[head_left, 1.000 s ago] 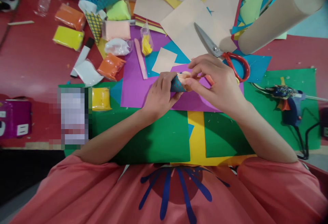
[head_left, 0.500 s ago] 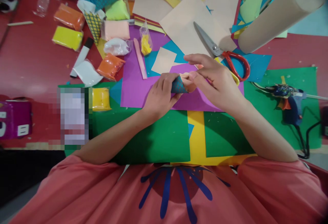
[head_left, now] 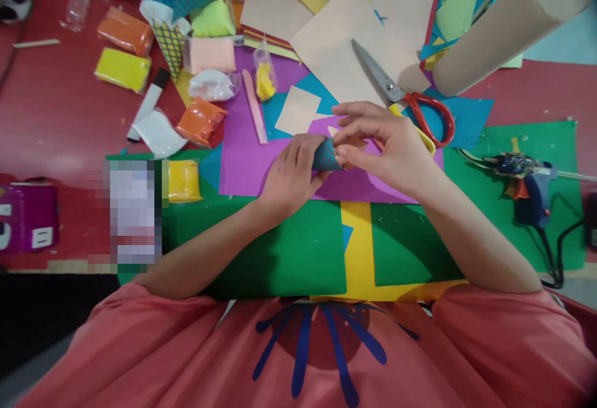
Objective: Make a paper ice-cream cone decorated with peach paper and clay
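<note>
My left hand (head_left: 291, 175) is wrapped round a small teal patterned cone (head_left: 325, 155), its wider end turned to the right. At that end my right hand (head_left: 380, 143) has thumb and fingers on a pale peach piece (head_left: 358, 141) that sticks out of the opening; the fingertips partly hide it. Both hands are above a purple sheet (head_left: 242, 171). Behind them lies a small peach paper square (head_left: 297, 111). Red-handled scissors (head_left: 394, 89) rest just beyond my right hand.
Clay packets (head_left: 201, 122) and a marker (head_left: 148, 106) lie at the left, with finished cones (head_left: 168, 41) behind. A glue gun (head_left: 532, 193) sits on the green sheet (head_left: 566, 147) at the right. A thick cardboard tube (head_left: 499, 28) stands at the back right.
My right hand has shifted slightly, its fingers bending down closer to the cone's opening. The peach piece looks tilted differently. My left hand keeps its grip almost unmoved.
</note>
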The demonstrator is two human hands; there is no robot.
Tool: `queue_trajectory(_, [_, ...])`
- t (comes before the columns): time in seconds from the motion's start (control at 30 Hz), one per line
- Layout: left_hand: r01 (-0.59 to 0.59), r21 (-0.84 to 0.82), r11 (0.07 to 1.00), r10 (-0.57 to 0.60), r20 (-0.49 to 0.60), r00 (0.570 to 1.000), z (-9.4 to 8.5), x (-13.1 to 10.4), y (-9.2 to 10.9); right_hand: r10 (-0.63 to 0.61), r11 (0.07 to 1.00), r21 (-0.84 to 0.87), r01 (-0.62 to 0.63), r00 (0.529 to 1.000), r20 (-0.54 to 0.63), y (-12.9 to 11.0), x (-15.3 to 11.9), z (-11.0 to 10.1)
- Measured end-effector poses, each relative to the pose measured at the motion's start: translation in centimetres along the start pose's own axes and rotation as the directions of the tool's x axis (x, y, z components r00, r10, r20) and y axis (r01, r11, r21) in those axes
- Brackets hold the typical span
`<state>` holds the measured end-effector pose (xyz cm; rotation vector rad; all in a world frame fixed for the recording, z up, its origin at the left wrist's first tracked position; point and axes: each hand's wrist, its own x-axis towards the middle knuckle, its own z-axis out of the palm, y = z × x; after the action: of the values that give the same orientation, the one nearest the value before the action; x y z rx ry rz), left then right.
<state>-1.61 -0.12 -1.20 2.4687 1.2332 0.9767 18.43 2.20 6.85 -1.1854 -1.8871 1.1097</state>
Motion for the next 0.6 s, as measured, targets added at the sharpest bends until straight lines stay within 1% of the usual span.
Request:
queue_trajectory(0.17, [0.108, -0.064, 0.992, -0.106, 0.029, 0.994, 0.3, -0.1, 0.0, 0.003, 0.999, 0.038, -0.004, 1.0, 0.011, -0.3, 0.0, -0.2])
queue_trajectory(0.23, [0.122, -0.08, 0.989, -0.12, 0.03, 0.992, 0.4, -0.2, -0.2, -0.02, 0.999, 0.025, 0.02, 1.0, 0.004, -0.4, 0.0, -0.3])
queue_trajectory(0.37, [0.143, -0.109, 0.984, -0.144, 0.0, 0.99, 0.6, -0.1, -0.3, -0.098, 0.992, -0.08, 0.1, 0.995, 0.025, -0.8, 0.0, -0.8])
queue_trajectory(0.47, [0.17, -0.13, 0.977, -0.172, 0.001, 0.985, 0.6, -0.1, -0.2, -0.153, 0.975, -0.148, 0.163, 0.985, 0.078, -0.8, 0.0, -1.0])
queue_trajectory(0.6, [0.16, -0.189, 0.969, -0.159, 0.022, 0.987, 0.4, -0.1, -0.1, -0.154, 0.956, -0.229, 0.182, 0.979, 0.134, -0.6, 0.1, -1.1])
